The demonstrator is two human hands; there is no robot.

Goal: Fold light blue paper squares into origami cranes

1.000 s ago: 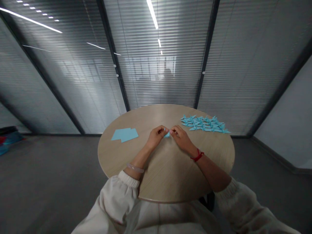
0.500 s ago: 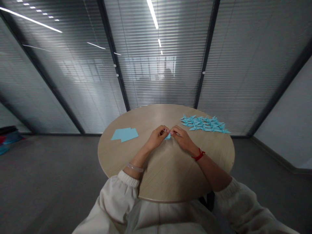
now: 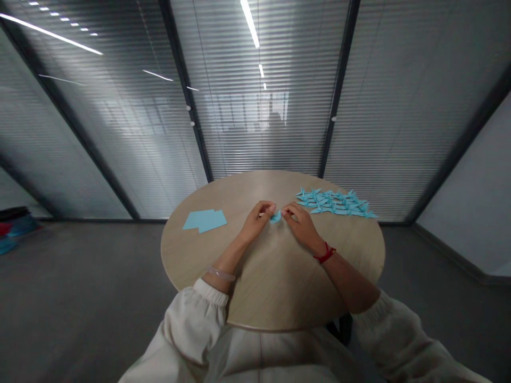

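Note:
A small folded piece of light blue paper (image 3: 275,216) sits between my two hands just above the round wooden table (image 3: 275,287). My left hand (image 3: 257,221) pinches its left side with curled fingers. On the other side, my right hand (image 3: 299,226) pinches it with fingertips together. A clear bangle is on my left wrist and a red string on my right wrist. Both cream sleeves are pushed up.
Flat light blue paper sheets (image 3: 204,219) lie on the table's left part. Several folded blue paper cranes (image 3: 333,203) are laid in rows at the far right. Glass walls with blinds stand behind the table. Dark grey floor surrounds it.
Both hands have shifted slightly while working the small blue paper; more of the paper shows between the fingertips now. Nothing else on the table has moved.

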